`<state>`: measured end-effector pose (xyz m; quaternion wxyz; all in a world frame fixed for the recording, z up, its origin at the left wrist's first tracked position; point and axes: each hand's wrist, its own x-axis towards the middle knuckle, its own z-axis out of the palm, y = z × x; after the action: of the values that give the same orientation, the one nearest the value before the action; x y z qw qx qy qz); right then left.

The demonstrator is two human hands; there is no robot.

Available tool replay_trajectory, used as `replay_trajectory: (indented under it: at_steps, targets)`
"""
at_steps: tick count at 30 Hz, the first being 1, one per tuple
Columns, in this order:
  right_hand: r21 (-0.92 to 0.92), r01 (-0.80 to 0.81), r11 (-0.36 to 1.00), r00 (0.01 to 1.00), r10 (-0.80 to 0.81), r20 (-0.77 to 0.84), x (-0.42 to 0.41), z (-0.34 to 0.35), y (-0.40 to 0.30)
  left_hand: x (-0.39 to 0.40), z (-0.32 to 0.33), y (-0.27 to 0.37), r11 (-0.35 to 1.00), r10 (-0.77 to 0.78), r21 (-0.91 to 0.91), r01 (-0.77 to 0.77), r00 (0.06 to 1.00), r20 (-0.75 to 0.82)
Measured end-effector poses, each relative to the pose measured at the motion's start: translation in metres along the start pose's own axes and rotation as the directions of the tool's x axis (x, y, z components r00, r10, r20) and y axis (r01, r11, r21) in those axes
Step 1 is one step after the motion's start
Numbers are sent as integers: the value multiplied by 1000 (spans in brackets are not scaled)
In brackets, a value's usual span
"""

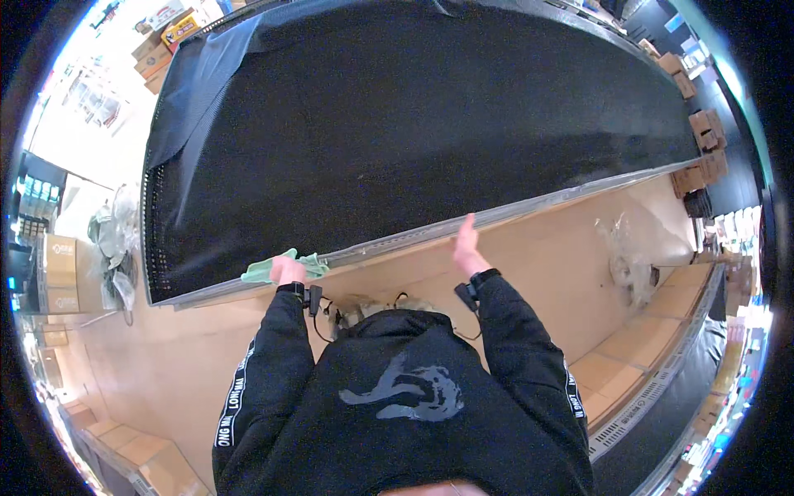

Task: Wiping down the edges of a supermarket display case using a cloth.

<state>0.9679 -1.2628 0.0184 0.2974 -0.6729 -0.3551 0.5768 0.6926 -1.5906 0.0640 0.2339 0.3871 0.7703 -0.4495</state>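
Note:
A wide surface covered in black sheeting (pixel 397 124) fills the upper part of the head view, with a grey strip (pixel 397 239) along its near edge. At the left part of this edge, my left hand (pixel 288 270) is closed on a green cloth (pixel 259 270), which sticks out on both sides of the hand. Farther right, my right hand (pixel 466 248) is raised beside the same edge and holds nothing; its fingers point towards the black sheeting. Whether its fingertips touch the edge cannot be told. Both wrists wear black bands with small devices and cables.
Cardboard boxes (pixel 645 335) stand in a row at the lower right, behind a label rail. Others stand at the left (pixel 61 273), lower left (pixel 139 446) and far right (pixel 707 133). Clear plastic wrapping (pixel 626 266) lies on the tan floor at the right, with more plastic bags (pixel 115 248) at the left.

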Motion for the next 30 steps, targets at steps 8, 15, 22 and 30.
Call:
replay_trajectory:
  at_steps: [8, 15, 22, 30]
  targets:
    - [-118, 25, 993, 966, -55, -253, 111, -15, -73, 34, 50, 19, 988, -25, 142, 62, 968, -251]
    - [-383, -67, 921, 806, -176, -564, 14, 22, -110, -13, 14, 17, 962, -31, 244, 124, 934, -355]
    - [-412, -90, 907, 878, -123, -463, 11, 21, -113, -4, 33, 16, 953, -49, 284, 104, 980, -193]
    - [-423, -83, 902, 880, -134, -456, -12, 25, -128, -3, 35, 9, 944, -116, 282, 171, 972, -204]
